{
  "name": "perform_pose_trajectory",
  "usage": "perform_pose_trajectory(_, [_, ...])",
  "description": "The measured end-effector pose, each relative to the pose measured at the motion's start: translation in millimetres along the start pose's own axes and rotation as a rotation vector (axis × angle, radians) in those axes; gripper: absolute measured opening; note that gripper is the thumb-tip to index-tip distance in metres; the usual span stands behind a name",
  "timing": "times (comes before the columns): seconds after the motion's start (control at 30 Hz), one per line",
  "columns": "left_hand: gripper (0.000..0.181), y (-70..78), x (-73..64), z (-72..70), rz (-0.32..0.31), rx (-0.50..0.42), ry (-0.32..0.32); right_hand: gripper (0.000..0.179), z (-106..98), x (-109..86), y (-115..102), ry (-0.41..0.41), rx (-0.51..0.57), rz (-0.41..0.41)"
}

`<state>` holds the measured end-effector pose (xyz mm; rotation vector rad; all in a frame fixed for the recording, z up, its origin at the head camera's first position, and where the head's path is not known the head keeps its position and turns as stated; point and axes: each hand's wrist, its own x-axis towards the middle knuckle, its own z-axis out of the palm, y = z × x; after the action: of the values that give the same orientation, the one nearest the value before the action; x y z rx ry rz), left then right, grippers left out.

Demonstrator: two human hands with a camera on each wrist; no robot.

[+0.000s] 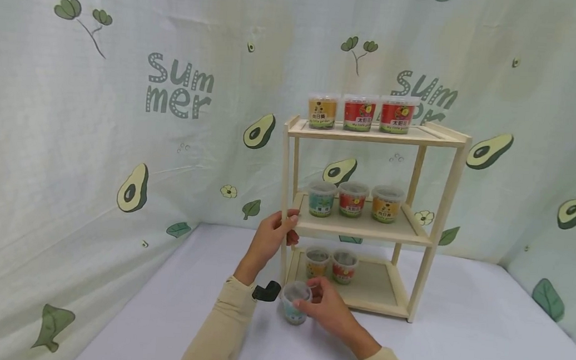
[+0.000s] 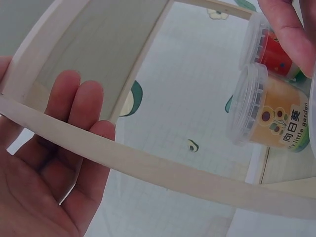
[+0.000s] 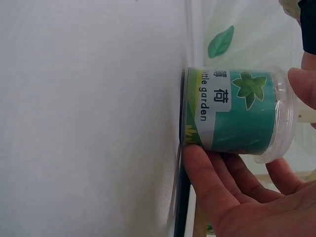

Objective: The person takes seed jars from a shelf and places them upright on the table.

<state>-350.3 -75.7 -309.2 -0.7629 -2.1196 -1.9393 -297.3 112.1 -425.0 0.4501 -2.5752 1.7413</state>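
R hand (image 1: pixel 331 311) had the teal cup (image 1: pixel 290 308) in its grasp, thumb up by the clear rim & fingers along the side, per R wrist view. Cup was upright, low at the table (image 1: pixel 479 316), just in front of the wooden rack's (image 1: pixel 441 213) lower L corner, outside the btm shelf (image 1: pixel 373 283); couldn't tell if its base fully touched down. Label had a green leaf pic & "garden" on it.

L hand (image 1: pixel 269 237) was curled round the rack's front L post (image 1: pixel 286 169), approx mid shelf (image 1: pixel 335 226) ht, fingertips showing past the wood on the inner side.

Btm shelf: orange cup (image 1: pixel 316 267) w/ a red cup (image 1: pixel 344 272) beside it, both twd the L end. Mid shelf, L to R: 2nd teal cup (image 1: pixel 321 202), 2nd red cup (image 1: pixel 352 203), 2nd orange cup (image 1: pixel 386 207). Top shelf (image 1: pixel 378 137): 3rd orange cup (image 1: pixel 322 112), then 2 more red cups (image 1: pixel 359 116), in a row.

Sleeves (image 1: pixel 217 331) beige, w/ a black cam (image 1: pixel 266 291) at each wrist. Pale cloth (image 1: pixel 179 155) hung behind, w/ avocados, leaves & "summer" print.
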Motion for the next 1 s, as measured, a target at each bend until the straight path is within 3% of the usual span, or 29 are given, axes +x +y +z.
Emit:
perform_pose_trajectory(0.17, [0.042, -2.1, 0.5, -0.5, -0.007, 0.017, -0.033, 0.059, 1, 0.7, 1, 0.01, -0.035, -0.006])
perform_pose_trajectory(0.3, [0.044, -19.1, 7.7, -0.9, -0.008, 0.007, -0.047, 0.057, 0, 0.4, 1, 0.017, -0.045, -0.039])
perform_pose_trajectory(0.47, [0.044, -36.3, 10.7, -2.5, -0.01, -0.009, -0.019, 0.056, 0, -0.4, 2, 0.012, -0.037, -0.061])
perform_pose_trajectory(0.63, [0.043, -40.3, 10.1, -3.5, -0.004, -0.016, 0.013, 0.058, 1, 0.5, 3, -0.001, -0.014, -0.065])
perform_pose_trajectory(1.0, [0.045, -36.9, 10.3, -2.3, 0.011, -0.007, 0.009, 0.052, -4, 1.2, 2, -0.033, -0.032, -0.035])
